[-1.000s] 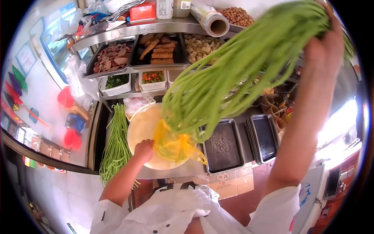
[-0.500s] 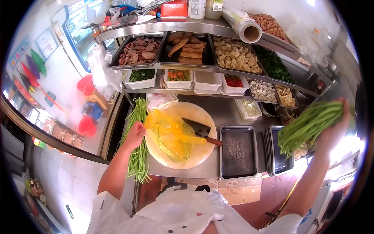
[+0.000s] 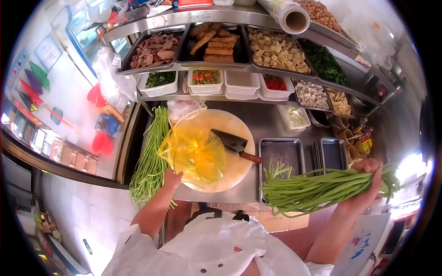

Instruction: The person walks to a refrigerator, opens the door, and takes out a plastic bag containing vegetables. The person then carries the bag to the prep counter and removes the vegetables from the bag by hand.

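My right hand (image 3: 366, 188) is closed round a thick bundle of long green beans (image 3: 317, 187), whose loose ends hang over the front of a dark metal tray (image 3: 282, 156). On the round chopping board (image 3: 237, 177) lie a crumpled yellow plastic bag (image 3: 195, 152) and a cleaver (image 3: 230, 140) with a wooden handle. My left hand (image 3: 172, 178) is at the bag's lower left edge; its fingers are partly hidden, and I cannot make out whether it grips the bag. A second bundle of green beans (image 3: 154, 154) lies left of the board.
Shelves behind the board hold trays of sliced meat (image 3: 155, 50), browned strips (image 3: 220, 43) and pale cubes (image 3: 278, 50), with white tubs (image 3: 206, 85) below. Stacked metal trays (image 3: 332, 154) stand at the right. A roll of film (image 3: 294, 20) lies on the top shelf.
The bean bundle in my right hand has swung from above the board to the right, then down to the tray's front. The yellow bag has slid left and down with my left hand.
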`<action>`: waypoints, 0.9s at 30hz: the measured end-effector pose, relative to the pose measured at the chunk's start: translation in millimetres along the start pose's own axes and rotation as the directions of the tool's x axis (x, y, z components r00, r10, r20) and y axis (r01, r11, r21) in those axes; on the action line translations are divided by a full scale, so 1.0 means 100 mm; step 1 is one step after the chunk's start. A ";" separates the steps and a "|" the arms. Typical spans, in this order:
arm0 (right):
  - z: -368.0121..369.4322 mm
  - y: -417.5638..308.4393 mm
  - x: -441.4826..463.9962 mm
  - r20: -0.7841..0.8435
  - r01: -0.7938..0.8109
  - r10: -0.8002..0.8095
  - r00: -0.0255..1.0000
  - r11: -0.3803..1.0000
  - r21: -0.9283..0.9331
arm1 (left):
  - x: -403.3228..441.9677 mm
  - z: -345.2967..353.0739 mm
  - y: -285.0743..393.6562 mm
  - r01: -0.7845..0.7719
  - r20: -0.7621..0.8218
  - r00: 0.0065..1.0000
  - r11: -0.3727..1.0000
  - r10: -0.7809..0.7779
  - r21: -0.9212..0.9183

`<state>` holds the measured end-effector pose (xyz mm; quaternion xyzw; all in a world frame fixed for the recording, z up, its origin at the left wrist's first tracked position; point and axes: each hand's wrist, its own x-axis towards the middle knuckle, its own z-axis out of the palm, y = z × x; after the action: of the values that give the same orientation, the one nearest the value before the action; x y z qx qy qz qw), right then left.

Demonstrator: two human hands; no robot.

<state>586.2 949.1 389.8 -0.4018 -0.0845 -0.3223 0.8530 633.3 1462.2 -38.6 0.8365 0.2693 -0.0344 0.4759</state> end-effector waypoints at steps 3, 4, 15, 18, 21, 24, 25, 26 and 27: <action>-0.03 0.12 -0.11 0.036 -0.035 0.035 0.999 0.999 -0.007 | -0.02 -0.04 -0.02 0.104 0.051 0.994 0.963 -0.095 -0.248; -0.07 0.15 -0.13 0.039 -0.043 0.044 0.998 0.999 -0.025 | -0.05 -0.11 0.11 0.124 0.110 0.990 0.916 -0.088 -0.381; -0.22 0.67 -0.33 0.127 -0.116 0.150 0.980 0.964 -0.241 | -0.77 -1.79 2.48 0.226 0.399 0.860 0.462 0.319 -0.858; -0.03 0.80 -0.46 0.102 -0.161 0.198 0.975 0.943 -0.292 | -0.93 -1.80 2.81 0.211 0.435 0.806 0.492 0.401 -0.845; -0.02 0.99 -0.57 -0.043 -0.279 0.290 0.956 0.852 -0.443 | -1.16 -1.55 3.03 0.009 0.395 0.770 0.610 0.502 -0.792; 0.25 1.12 -0.65 -0.061 -0.450 0.467 0.882 0.799 -0.400 | -1.35 -1.09 3.00 -0.346 0.336 0.690 0.700 0.641 -0.624; 0.27 1.20 -0.67 -0.035 -0.491 0.522 0.852 0.775 -0.397 | -1.46 -0.93 3.03 -0.502 0.284 0.599 0.627 0.749 -0.597; 0.25 1.32 -0.67 -0.010 -0.535 0.579 0.815 0.746 -0.396 | -1.55 -0.80 3.07 -0.616 0.269 0.542 0.594 0.796 -0.517; 0.28 1.41 -0.68 0.007 -0.582 0.619 0.785 0.742 -0.332 | -1.65 -0.69 3.10 -0.717 0.259 0.483 0.548 0.836 -0.431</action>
<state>623.4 1068.8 291.4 -0.5550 0.0521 -0.0152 0.8300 629.0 1324.5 291.9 0.7634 -0.2545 0.0365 0.5926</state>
